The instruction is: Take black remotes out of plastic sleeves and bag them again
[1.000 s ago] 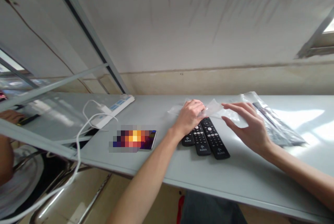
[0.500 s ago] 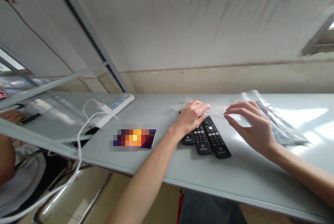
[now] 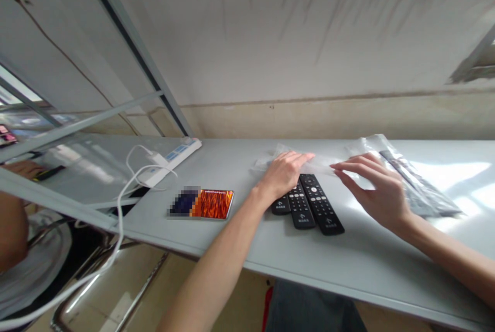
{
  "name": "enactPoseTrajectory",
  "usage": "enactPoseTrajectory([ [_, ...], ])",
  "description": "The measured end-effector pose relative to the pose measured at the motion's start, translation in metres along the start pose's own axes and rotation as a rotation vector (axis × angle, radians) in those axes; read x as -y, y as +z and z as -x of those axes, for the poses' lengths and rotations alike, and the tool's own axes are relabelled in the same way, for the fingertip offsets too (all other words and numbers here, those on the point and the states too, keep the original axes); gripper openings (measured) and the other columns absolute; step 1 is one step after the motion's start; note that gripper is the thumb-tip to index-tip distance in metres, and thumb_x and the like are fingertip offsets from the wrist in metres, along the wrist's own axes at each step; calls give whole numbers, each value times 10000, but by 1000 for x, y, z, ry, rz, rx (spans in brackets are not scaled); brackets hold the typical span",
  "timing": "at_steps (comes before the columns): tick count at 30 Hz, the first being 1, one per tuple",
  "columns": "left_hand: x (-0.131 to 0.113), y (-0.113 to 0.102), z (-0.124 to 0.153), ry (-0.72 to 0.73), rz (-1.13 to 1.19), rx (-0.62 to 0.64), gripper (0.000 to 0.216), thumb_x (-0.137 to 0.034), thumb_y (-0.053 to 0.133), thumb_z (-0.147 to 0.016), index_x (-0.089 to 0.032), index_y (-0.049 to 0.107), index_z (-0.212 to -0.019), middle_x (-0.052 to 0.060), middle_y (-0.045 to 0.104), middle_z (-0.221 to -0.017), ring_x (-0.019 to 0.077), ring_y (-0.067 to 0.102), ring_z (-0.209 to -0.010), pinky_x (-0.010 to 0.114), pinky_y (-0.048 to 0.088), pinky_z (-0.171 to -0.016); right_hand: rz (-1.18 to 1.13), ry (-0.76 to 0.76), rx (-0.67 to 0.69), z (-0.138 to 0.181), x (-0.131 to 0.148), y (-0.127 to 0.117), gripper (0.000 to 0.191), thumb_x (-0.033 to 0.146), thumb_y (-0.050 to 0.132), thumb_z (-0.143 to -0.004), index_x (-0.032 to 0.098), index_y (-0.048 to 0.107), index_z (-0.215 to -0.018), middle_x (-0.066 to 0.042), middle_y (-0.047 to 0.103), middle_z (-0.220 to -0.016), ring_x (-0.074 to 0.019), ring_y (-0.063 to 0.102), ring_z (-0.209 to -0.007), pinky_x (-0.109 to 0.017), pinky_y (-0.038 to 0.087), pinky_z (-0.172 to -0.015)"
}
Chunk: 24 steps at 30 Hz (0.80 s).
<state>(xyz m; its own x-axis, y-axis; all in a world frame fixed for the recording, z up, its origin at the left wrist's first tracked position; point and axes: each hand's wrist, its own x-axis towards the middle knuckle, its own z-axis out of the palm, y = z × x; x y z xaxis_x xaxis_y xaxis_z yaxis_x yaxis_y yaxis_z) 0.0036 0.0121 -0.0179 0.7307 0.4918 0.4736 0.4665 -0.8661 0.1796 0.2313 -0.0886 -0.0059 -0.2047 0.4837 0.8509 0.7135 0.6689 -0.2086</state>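
Note:
My left hand lies over a clear plastic bag and the upper ends of three black remote controls, fingers stretched out and close together. My right hand pinches the right end of that bag between thumb and fingertips. The right remote and the middle remote show most of their buttons. Of the left remote, only the lower end is visible below my left wrist. Behind my right hand, a larger clear bag holds dark items I cannot make out.
A lit phone, partly pixelated, lies left of my forearm. Behind it a white power strip has a plug and a white cable. A metal frame stands at the left; beyond it another person's arm shows.
My left fingers have straightened slightly over the plastic bag. My right hand keeps its pinch. The phone's screen picture has changed, and the view has shifted a little.

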Motion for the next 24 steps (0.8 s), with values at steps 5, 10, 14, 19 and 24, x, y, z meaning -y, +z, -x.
enactPoseTrajectory([
  [5,-1,0,1,55,68,40,474,-24,569,-984,-178,625,-1429,94,700,-1464,213,661,-1358,427,506,-1205,-4,-18,0,-1,1,0,180,104,720,-971,263,742,-1051,-41,752,-913,-219,662,-823,-384,545,-750],
  [10,-7,-3,0,99,138,39,376,-193,652,-1042,-163,643,-1416,109,721,-1430,232,651,-1375,431,491,-1211,-1,-25,-6,-1,1,-1,193,91,715,-970,267,728,-1048,-35,748,-904,-215,659,-810,-381,545,-745],
  [14,-8,-5,-3,95,162,13,196,-201,575,-1086,-187,755,-1163,71,799,-1248,238,696,-1290,432,521,-1146,14,32,-15,-1,3,0,207,127,703,-987,291,717,-1113,-34,759,-946,-223,684,-820,-390,552,-742],
  [19,-6,-6,-4,56,159,-61,186,-228,608,-1075,-179,749,-964,73,809,-1119,243,728,-1174,428,532,-1078,20,86,-29,-2,5,-1,142,165,714,-979,294,694,-1035,-19,749,-915,-222,690,-796,-385,545,-734],
  [24,-4,-4,-4,-1,150,-115,180,-266,626,-1071,-194,727,-940,69,800,-1089,228,730,-1102,418,537,-1031,17,74,38,1,-6,2,82,212,733,-973,289,717,-995,-21,756,-907,-232,666,-808,-408,536,-771],
])
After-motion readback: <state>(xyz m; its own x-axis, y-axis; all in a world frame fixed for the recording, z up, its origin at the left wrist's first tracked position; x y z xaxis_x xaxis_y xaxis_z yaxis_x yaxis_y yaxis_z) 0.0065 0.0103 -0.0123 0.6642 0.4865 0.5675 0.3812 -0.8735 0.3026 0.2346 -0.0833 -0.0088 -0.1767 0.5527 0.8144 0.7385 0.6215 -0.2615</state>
